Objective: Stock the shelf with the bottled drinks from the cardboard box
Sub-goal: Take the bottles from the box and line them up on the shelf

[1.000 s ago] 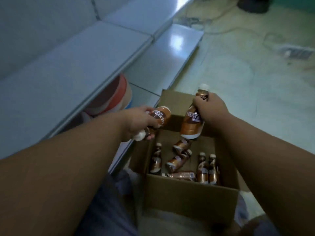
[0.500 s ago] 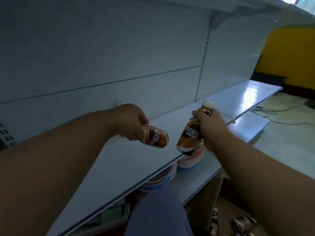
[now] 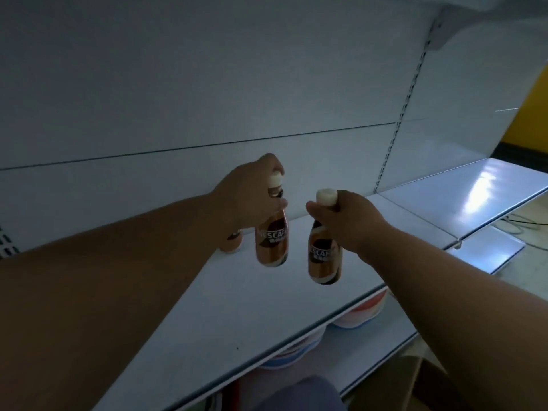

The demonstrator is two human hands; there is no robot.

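My left hand (image 3: 249, 197) grips the neck of a brown coffee bottle (image 3: 272, 241) with a white cap, held upright just above the white shelf (image 3: 237, 307). My right hand (image 3: 353, 221) grips a second, similar bottle (image 3: 323, 259) by its neck, upright and a little nearer the shelf's front edge. Another bottle (image 3: 232, 244) stands on the shelf behind my left wrist, mostly hidden. A corner of the cardboard box (image 3: 427, 378) shows at the lower right; its contents are out of sight.
The white back panel (image 3: 207, 99) rises behind the shelf, with a slotted upright (image 3: 397, 129) at the right. A neighbouring shelf (image 3: 462, 197) lies to the right. Red, white and blue items (image 3: 358, 312) sit on the lower shelf beneath. My knee (image 3: 299, 396) is at the bottom.
The view has swung up from the box to the shelf. Both hands have carried their bottles over the shelf, and the left bottle has turned from lying sideways to upright.
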